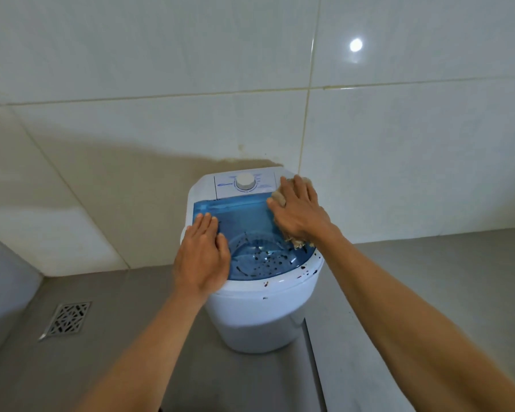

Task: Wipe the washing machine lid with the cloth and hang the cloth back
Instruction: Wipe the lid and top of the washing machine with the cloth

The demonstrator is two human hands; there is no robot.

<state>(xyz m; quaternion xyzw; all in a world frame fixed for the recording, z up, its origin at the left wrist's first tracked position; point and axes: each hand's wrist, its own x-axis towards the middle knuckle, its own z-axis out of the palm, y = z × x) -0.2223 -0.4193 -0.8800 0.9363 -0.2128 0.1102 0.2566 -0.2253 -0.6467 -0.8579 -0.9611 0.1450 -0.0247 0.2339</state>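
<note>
A small white washing machine [259, 319] stands on the floor against the tiled wall. Its see-through blue lid [244, 224] lies closed, with dark specks scattered over its near right part and the white rim. My right hand [299, 211] presses flat on a beige cloth [298, 242] at the lid's right edge; the cloth shows under my fingers and below my palm. My left hand [202, 255] rests flat on the lid's left edge, fingers together, holding nothing. A white dial [245, 181] sits on the control panel behind the lid.
A metal floor drain [67, 319] lies at the left on the grey floor. White wall tiles [399, 144] rise right behind the machine. A raised grey ledge [428, 263] runs along the right side.
</note>
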